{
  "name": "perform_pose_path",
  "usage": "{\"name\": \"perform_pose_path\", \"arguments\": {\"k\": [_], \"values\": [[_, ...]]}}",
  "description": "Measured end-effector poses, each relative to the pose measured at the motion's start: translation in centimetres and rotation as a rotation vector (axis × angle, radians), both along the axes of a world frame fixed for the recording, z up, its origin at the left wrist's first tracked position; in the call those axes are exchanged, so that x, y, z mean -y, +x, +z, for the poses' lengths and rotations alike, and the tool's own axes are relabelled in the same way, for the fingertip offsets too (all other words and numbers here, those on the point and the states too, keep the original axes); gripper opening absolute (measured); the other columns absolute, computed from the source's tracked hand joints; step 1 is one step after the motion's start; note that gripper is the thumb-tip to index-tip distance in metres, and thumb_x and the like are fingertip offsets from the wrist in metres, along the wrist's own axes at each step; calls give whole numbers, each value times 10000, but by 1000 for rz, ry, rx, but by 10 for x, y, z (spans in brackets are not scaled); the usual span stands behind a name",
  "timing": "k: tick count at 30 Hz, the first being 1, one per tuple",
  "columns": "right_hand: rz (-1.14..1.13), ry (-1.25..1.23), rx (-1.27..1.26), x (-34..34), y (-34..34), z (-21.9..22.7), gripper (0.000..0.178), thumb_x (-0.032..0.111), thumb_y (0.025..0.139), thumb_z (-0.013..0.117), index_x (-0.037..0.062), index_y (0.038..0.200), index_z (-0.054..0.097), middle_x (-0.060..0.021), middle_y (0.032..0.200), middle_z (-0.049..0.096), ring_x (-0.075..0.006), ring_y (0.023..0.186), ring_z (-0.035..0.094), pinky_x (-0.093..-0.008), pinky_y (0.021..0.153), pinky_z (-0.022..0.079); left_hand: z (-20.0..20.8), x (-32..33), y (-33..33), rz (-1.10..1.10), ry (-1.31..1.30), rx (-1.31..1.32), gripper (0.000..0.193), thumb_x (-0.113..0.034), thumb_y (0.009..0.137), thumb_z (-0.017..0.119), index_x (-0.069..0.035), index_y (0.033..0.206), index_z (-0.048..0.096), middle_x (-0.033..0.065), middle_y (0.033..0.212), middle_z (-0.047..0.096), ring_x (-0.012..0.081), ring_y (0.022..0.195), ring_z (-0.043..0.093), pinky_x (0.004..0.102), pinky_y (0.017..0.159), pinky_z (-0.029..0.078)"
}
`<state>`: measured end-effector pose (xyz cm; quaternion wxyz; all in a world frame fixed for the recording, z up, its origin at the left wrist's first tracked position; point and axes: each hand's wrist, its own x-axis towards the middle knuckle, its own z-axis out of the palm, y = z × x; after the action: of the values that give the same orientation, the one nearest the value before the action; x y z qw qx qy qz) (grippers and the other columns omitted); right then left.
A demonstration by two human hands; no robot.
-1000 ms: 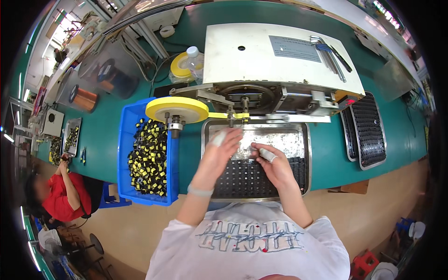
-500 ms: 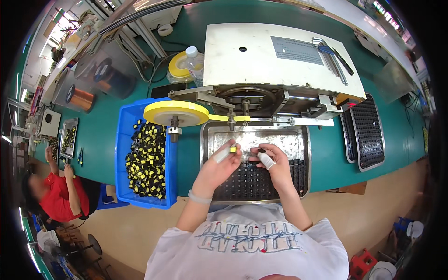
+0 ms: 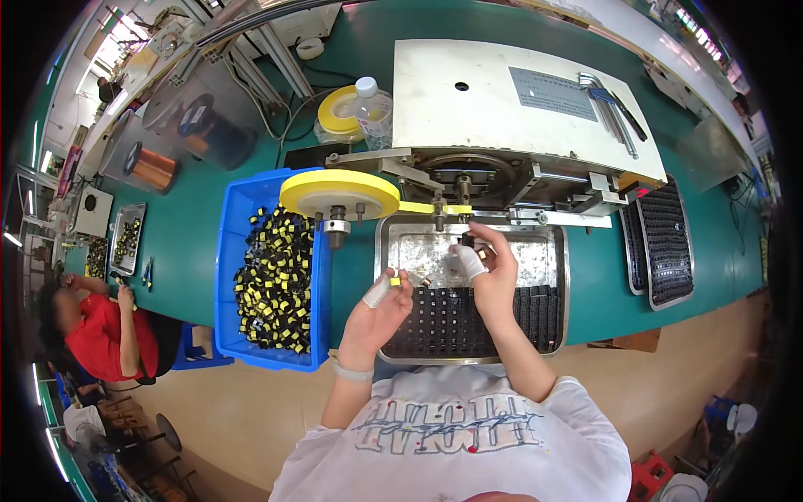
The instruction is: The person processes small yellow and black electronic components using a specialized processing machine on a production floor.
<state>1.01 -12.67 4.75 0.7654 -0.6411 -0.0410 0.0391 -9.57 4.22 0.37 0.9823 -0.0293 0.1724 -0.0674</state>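
My left hand (image 3: 381, 308), its thumb wrapped in white tape, is above the near left part of the metal tray (image 3: 381, 251). Its fingers close on a small yellow-taped bobbin (image 3: 396, 282). My right hand (image 3: 497, 272), also with a white-wrapped finger, pinches a small black bobbin (image 3: 467, 240) just below the spindle (image 3: 464, 188) of the taping machine (image 3: 452, 92). Whether the bobbin touches the spindle I cannot tell. Yellow tape (image 3: 416, 207) runs from a large roll (image 3: 309, 192) to the spindle. Rows of black bobbins (image 3: 447, 326) fill the tray's near half.
A blue bin (image 3: 224, 276) of yellow-taped bobbins stands left of the tray. More black trays (image 3: 667, 243) lie at the right. Hex keys (image 3: 609, 117) rest on the machine; a plastic bottle (image 3: 372, 110) stands beside it. A person in red (image 3: 109, 335) sits far left.
My right hand has moved up to the spindle with the black bobbin. My left hand has drawn down and left with the yellow-taped bobbin. The whole view has shifted slightly.
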Motion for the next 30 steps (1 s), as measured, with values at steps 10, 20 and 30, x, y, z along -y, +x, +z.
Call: {"name": "perform_pose_path", "arguments": {"k": [10, 20, 30], "values": [[-66, -310, 505, 4, 18, -14, 170, -67, 769, 639, 23, 899, 700, -100, 1016, 690, -204, 949, 637, -270, 776, 467, -4, -6, -3, -2, -27, -12, 124, -117, 960, 497, -56, 1063, 530, 84, 1126, 532, 210, 1026, 523, 316, 846, 443], [-111, -459, 821, -2, 28, -47, 184, -115, 681, 610, -18, 826, 665, -144, 1003, 681, -270, 914, 651, -328, 822, 512, -4, -6, -3, 8, -18, -42, 116, -130, 959, 504, -60, 1048, 529, 73, 1114, 528, 204, 1027, 529, 316, 842, 441], [-180, -500, 604, 0, 27, -35, 186, -138, 662, 596, 15, 762, 630, -110, 1001, 679, -278, 879, 657, -325, 724, 518, -4, -9, -1, 28, -45, -59, 130, -129, 953, 508, -52, 1054, 531, 80, 1111, 534, 217, 1034, 529, 326, 840, 440]]}}
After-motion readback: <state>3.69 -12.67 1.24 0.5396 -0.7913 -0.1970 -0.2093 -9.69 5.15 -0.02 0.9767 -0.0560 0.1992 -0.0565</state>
